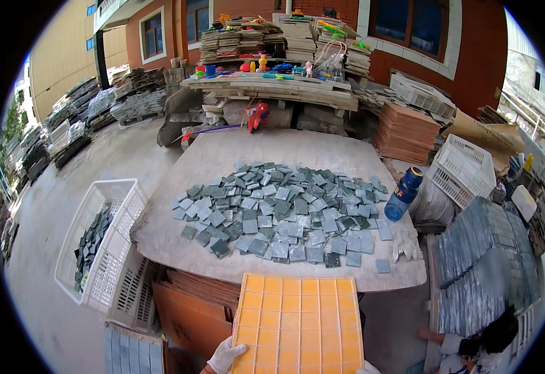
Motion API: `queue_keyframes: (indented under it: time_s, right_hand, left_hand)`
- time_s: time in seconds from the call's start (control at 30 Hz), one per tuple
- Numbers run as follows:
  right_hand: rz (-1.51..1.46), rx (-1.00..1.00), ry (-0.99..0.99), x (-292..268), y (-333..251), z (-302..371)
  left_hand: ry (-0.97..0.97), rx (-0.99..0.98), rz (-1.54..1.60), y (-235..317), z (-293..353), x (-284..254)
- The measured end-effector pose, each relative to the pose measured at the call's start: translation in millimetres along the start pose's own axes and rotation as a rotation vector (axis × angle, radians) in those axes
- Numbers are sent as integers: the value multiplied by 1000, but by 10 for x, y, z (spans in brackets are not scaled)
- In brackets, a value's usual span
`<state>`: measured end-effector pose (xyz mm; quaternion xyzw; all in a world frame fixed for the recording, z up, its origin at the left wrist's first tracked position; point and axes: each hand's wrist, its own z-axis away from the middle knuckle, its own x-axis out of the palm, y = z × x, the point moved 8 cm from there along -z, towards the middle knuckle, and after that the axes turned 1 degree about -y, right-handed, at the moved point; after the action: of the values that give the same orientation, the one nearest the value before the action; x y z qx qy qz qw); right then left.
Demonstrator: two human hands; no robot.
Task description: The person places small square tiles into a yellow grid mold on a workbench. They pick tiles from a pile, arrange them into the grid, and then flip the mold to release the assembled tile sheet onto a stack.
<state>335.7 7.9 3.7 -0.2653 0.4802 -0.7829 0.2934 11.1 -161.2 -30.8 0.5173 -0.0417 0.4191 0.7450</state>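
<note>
Closest of all is a yellow-orange tray (297, 327), ruled into cells by pale ribs; its far edge overlaps the near side of the worktop (322, 146) from where I stand, though I cannot tell whether the two touch; that pale, scuffed worktop spreads beyond, carrying a wide heap of grey-green tiles (285, 209), some flat, others leaning on their neighbours; off to the left, a white crate (126, 218) holds darker pieces (93, 243); just right of the heap stands a blue bottle (403, 196); the left hand (226, 355), gloved in white, has its fingers closed on the tray's left edge; the right hand (367, 369) is only a scrap of white at the tray's right corner, so I cannot tell how its fingers sit; smallest, a single tile (383, 266) lies near the worktop's edge; I judge this the positioning step, no tile showing in the cells; next calls for a steady, level rest, freeing one hand for picking tiles.
</note>
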Motion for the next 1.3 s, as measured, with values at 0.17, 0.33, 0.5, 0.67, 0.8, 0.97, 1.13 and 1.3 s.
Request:
queue_keyframes:
  time_s: [0.17,0.33,0.5,0.67,0.8,0.97,1.13,1.3]
  right_hand:
    - [-194,165,-129,-10,-8,-477]
    - [875,255,-564,-485,261,-1066]
    - [977,-89,-19,-474,-1407,-2523]
    - [1276,-801,345,-208,-2339,-3899]
    - [1377,-622,390,-376,-2603,-4912]
    - [1368,-466,343,-142,-2700,-5645]
    - [1246,-454,316,519,-2701,-5650]
    - [996,-784,202,625,-2678,-5431]
  left_hand:
    - [26,29,-108,271,-397,-24]
    - [69,-264,-1487,934,-578,-158]
    - [471,781,-1592,2332,-1334,-158]
    - [746,598,-1795,3236,-2621,-854]
    - [861,114,-1749,3461,-2950,-1207]
    - [773,373,-1668,3455,-3234,-988]
    - [818,502,-1391,3364,-3236,-667]
    - [289,825,-1008,3416,-3257,12]
